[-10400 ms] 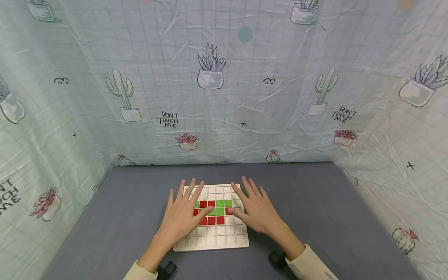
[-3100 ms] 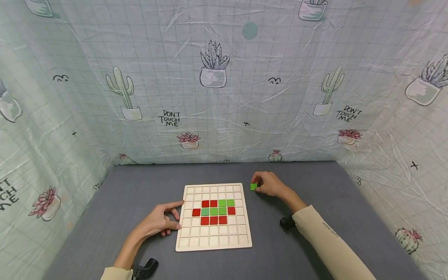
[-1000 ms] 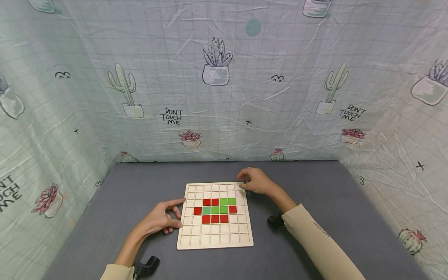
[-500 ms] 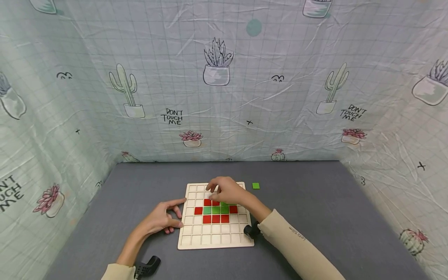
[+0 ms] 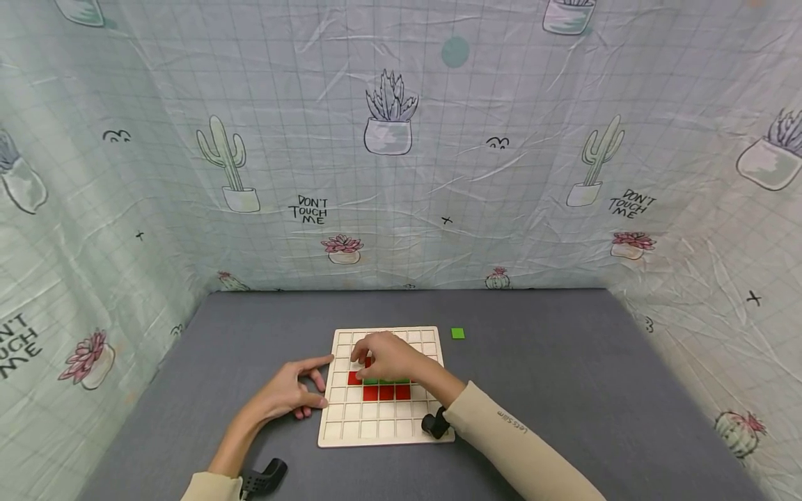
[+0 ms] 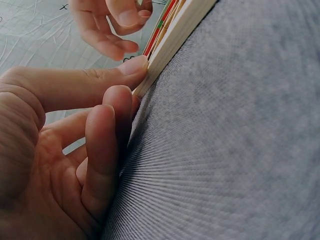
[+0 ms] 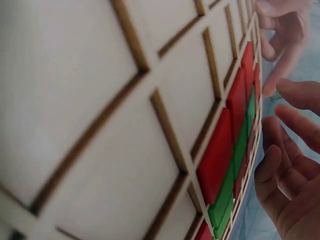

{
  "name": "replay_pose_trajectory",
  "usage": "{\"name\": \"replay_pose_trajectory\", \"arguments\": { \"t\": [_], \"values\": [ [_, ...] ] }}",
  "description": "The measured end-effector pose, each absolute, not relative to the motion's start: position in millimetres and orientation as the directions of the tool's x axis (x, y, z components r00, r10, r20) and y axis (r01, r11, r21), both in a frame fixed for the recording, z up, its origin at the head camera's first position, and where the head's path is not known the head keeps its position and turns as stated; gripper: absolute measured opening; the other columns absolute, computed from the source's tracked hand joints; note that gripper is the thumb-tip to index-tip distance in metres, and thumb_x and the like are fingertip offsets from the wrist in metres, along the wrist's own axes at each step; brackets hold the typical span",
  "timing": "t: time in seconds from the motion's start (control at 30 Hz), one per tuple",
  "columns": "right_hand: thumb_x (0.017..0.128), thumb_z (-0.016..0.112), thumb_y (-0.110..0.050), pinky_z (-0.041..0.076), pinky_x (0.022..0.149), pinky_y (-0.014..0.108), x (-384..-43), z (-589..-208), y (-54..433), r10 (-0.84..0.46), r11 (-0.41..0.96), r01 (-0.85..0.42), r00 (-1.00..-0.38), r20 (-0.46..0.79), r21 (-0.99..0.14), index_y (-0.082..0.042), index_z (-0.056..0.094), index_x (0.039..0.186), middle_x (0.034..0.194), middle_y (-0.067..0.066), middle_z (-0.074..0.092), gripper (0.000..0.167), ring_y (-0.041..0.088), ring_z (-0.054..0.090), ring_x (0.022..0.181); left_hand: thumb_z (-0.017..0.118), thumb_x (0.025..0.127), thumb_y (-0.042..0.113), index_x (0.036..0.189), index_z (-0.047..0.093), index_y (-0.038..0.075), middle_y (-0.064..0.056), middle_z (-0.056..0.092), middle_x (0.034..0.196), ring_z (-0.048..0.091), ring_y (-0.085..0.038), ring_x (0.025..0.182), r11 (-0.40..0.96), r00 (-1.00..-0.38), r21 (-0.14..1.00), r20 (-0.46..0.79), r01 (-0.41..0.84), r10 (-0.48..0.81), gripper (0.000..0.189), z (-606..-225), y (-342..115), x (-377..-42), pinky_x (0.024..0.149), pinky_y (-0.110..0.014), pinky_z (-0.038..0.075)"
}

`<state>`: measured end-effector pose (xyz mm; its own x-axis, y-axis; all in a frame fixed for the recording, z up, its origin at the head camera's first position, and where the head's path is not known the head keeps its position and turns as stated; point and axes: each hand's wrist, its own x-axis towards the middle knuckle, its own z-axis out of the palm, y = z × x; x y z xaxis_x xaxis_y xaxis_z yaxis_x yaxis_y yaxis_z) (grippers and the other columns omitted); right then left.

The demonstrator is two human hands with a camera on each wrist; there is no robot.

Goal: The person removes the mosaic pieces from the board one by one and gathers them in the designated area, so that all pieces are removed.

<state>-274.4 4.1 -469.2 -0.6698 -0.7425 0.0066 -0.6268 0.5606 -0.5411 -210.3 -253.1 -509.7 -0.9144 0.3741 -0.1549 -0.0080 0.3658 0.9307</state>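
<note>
A pale wooden grid board (image 5: 352, 412) lies on the table, with red and green square tiles in its middle cells. My left hand (image 5: 285, 390) rests at its left edge, index fingertip and thumb touching the rim; the left wrist view has the thumb (image 6: 100, 86) against the side. Over the tiles hovers my right hand (image 5: 390, 358), fingers loosely bent, thumb tip right by the leftmost red tile (image 5: 354, 378). Nothing shows between its fingers (image 7: 300, 130). The lower red row (image 5: 386, 393) is visible, while the upper tiles are mostly covered by the right hand.
One green tile (image 5: 458, 333) lies on the grey tabletop (image 5: 532, 348), just off the board's upper right corner. A fabric curtain (image 5: 301, 278) printed with cacti encloses the back and sides. Black wrist cameras (image 5: 266, 476) sit below both hands.
The right hand held a green tile beside the board, which now lies on the table. That hand has since moved left across the board. The left hand went from above the board to its edge.
</note>
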Motion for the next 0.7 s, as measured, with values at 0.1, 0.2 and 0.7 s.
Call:
{"name": "replay_pose_trajectory", "arguments": {
  "t": [0.1,0.2,0.7],
  "values": [
    [0.090,0.078,-0.020,0.050,0.075,0.016,-274.0,-471.0,2.5,-0.745,0.571,-0.637,-0.667,-0.001,-0.518,-0.015,0.078,0.110,0.098,-0.003,0.074,0.020,0.001,0.060,0.082,0.085,0.079,0.005,0.156,0.043,0.002,-0.015,0.062,0.098,0.059,-0.012,0.050,0.368,-0.915,0.930,-0.159,-0.013,0.370,0.089,-510.9,-253.1,-210.9,0.045,-0.030,0.053],
    [0.090,0.079,-0.021,0.049,0.073,0.016,-273.7,-472.1,1.3,-0.743,0.579,-0.642,-0.670,0.000,-0.503,-0.016,0.078,0.108,0.097,-0.004,0.073,0.019,0.000,0.059,0.080,0.086,0.078,0.005,0.156,0.044,0.003,-0.013,0.062,0.097,0.059,-0.012,0.050,0.368,-0.916,0.930,-0.163,-0.018,0.368,0.089,-511.9,-252.6,-211.4,0.045,-0.029,0.054],
    [0.085,0.086,-0.024,0.048,0.070,0.016,-271.2,-472.8,-6.1,-0.733,0.620,-0.637,-0.678,-0.050,-0.458,-0.021,0.081,0.104,0.090,-0.013,0.070,0.020,-0.002,0.057,0.079,0.085,0.078,0.003,0.156,0.043,0.002,-0.016,0.062,0.098,0.059,-0.013,0.050,0.350,-0.914,0.937,-0.156,-0.017,0.374,0.089,-510.4,-252.2,-211.3,0.044,-0.029,0.053]
  ]
}}
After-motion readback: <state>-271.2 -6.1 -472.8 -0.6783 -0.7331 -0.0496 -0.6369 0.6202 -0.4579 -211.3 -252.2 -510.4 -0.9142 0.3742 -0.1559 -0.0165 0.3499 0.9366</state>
